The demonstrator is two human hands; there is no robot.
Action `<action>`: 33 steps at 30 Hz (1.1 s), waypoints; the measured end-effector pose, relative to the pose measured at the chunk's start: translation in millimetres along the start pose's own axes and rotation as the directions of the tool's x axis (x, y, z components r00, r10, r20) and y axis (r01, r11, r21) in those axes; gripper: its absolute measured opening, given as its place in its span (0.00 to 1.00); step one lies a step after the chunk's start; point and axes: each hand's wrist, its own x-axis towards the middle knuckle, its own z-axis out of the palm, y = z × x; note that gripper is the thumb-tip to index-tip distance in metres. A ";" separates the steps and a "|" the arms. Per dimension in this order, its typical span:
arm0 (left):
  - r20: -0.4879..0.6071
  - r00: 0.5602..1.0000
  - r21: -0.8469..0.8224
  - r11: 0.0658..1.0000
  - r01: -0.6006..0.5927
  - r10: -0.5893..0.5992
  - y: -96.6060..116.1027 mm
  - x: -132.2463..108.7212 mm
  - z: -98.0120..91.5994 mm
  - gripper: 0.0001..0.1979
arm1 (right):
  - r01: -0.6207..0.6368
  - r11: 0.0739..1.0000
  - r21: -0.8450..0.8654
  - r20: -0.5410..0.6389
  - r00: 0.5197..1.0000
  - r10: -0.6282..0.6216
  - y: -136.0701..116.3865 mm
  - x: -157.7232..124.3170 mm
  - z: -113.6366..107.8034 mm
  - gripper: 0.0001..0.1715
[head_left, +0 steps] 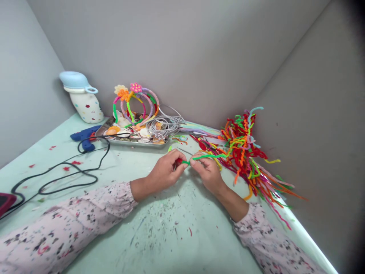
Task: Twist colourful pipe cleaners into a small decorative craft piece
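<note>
My left hand (167,170) and my right hand (207,174) meet above the pale green table top (182,228), their fingertips close together. Between them runs a bright green pipe cleaner (209,156). My left fingers pinch a small red pipe-cleaner piece (178,162) joined to its end, and part of that piece is hidden by them. My right thumb and fingers grip the green pipe cleaner, which sticks out past my right hand toward a heap of multicoloured pipe cleaners (241,152).
A metal tray (131,143) holds shells and coiled grey wire (164,127). Pipe-cleaner headbands (135,102) stand on it. A blue glue gun (87,135) with a black cord (62,177) lies to the left, behind it a white spotted jug (85,106). Grey walls close the back.
</note>
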 end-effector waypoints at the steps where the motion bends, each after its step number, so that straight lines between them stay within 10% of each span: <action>1: -0.002 1.000 0.001 1.000 0.001 -0.001 -0.1 0.0 0.2 0.03 | 0.002 1.000 -0.006 0.004 1.000 -0.002 -0.8 -0.3 0.1 0.13; 20: 0.006 0.996 0.040 0.995 -0.092 0.092 1.1 -1.0 -0.3 0.03 | -0.286 0.948 0.139 0.087 0.957 0.276 3.3 -1.0 0.3 0.15; 26: -0.027 1.000 -0.040 0.999 0.003 -0.004 -0.2 -0.9 -1.3 0.05 | 0.004 0.966 -0.259 -0.191 0.980 -0.055 0.4 -6.0 3.9 0.08; 33: -0.045 0.996 -0.134 0.988 0.070 -0.076 -1.6 -2.4 -0.5 0.07 | 0.257 0.858 -0.444 -0.198 0.906 -0.374 0.2 -7.8 1.9 0.07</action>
